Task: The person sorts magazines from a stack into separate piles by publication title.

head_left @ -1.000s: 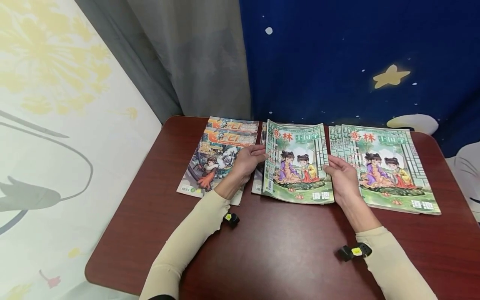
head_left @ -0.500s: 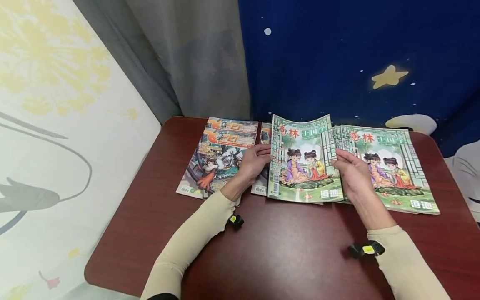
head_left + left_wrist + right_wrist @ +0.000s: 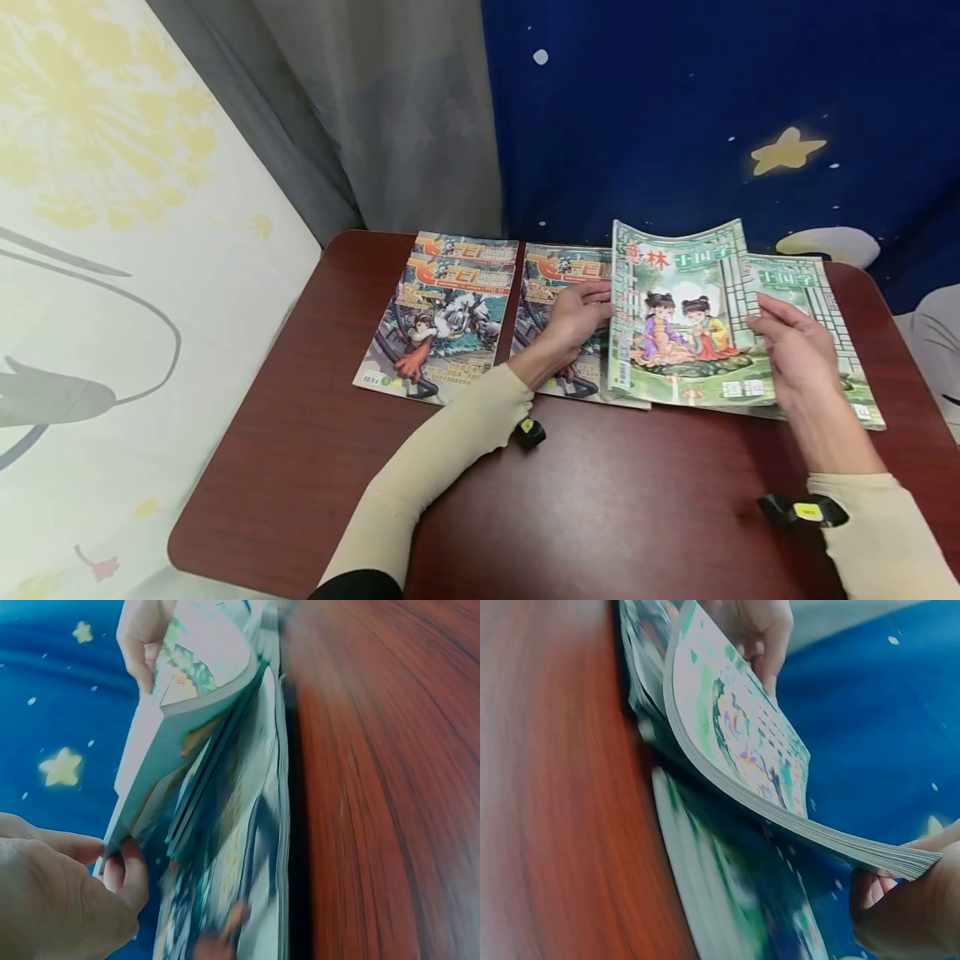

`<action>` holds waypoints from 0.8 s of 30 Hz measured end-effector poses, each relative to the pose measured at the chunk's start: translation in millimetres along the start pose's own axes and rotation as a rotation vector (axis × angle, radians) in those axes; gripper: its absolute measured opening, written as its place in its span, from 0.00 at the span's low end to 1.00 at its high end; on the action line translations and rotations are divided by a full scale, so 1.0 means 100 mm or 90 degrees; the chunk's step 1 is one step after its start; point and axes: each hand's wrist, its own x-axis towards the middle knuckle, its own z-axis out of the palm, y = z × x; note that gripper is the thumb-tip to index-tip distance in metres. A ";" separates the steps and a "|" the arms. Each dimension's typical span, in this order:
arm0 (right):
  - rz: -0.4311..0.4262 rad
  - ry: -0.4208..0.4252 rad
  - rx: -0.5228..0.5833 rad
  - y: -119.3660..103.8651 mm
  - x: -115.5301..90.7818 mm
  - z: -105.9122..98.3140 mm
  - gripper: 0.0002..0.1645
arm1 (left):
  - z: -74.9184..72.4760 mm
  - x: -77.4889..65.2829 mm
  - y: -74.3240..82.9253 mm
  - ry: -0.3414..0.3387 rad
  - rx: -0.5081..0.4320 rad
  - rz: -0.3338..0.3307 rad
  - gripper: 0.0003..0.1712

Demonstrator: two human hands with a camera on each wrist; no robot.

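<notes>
Pinching a green-covered magazine [image 3: 682,325] by its side edges, thumb and fingers: left hand [image 3: 577,321] at the spine side, right hand [image 3: 806,346] at the page side. Magazine is raised off the table [image 3: 585,517], bowed between the hands, front cover up. In the way below: matching green magazine [image 3: 795,271], mostly hidden by the held one and right hand. Left hand and held magazine also cover part of the middle comic magazine [image 3: 558,283], orange title. Further left, well apart from the held one, two overlapping comic magazines [image 3: 450,325]. Behind table: grey curtain [image 3: 405,125], blue starry curtain [image 3: 660,108]. White patterned panel [image 3: 97,300] at left. Both wrists wear small black cameras [image 3: 531,433].
</notes>
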 end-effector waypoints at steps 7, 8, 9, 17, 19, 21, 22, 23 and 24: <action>0.034 0.027 0.025 -0.19 -0.01 -0.43 0.32 | 0.45 0.02 -0.06 -0.014 0.010 0.011 0.24; 0.032 0.036 0.023 -0.20 -0.02 -0.48 0.33 | 0.50 0.01 -0.07 -0.012 0.025 0.008 0.24; 0.025 0.046 0.017 -0.21 -0.02 -0.52 0.33 | 0.56 0.01 -0.08 -0.012 0.041 0.008 0.24; -0.014 0.067 0.030 -0.26 -0.01 -0.86 0.23 | 0.92 0.02 -0.10 -0.004 0.139 -0.009 0.21; -0.025 0.040 0.062 -0.28 0.01 -0.97 0.22 | 1.00 0.03 -0.09 -0.003 0.162 -0.013 0.21; -0.039 0.002 0.110 -0.28 0.03 -1.07 0.24 | 1.08 0.05 -0.08 -0.003 0.178 -0.015 0.21; -0.042 -0.018 0.131 -0.28 0.05 -1.12 0.26 | 1.11 0.06 -0.08 -0.003 0.194 -0.018 0.20; -0.045 -0.034 0.147 -0.28 0.07 -1.17 0.27 | 1.14 0.07 -0.07 -0.003 0.209 -0.019 0.20; -0.048 -0.040 0.150 -0.28 0.08 -1.21 0.27 | 1.18 0.08 -0.07 -0.002 0.224 -0.019 0.19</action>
